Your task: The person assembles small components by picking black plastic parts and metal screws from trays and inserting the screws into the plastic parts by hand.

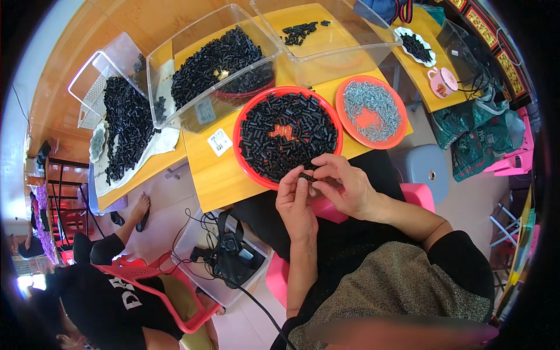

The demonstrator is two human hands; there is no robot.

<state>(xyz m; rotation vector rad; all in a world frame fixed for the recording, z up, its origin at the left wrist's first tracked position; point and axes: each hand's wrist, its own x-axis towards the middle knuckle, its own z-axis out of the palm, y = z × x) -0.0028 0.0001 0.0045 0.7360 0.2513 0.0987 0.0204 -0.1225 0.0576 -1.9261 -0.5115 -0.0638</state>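
Between the fingertips of both hands is one small black plastic part (pixel 305 177), held just over the near rim of a round red basin. My left hand (pixel 296 201) pinches it from the left, and my right hand (pixel 344 185) grips its other end with thumb and forefinger. Fingers cover most of the part, so its exact shape cannot be made out. The red basin (pixel 238 153) holds many similar short black tubular parts, with a patch of red bottom showing in their middle. Right of it lies an orange-red plate (pixel 367 119) of small silvery metal pieces.
Behind the basin stand a clear bin (pixel 201 111) heaped with black parts and another clear bin (pixel 350 55) with a few. More black parts (pixel 125 128) cover a white cloth at left. A person (pixel 111 297) sits lower left, beside a box of cables (pixel 256 277). A pink mug (pixel 441 83) stands far right.
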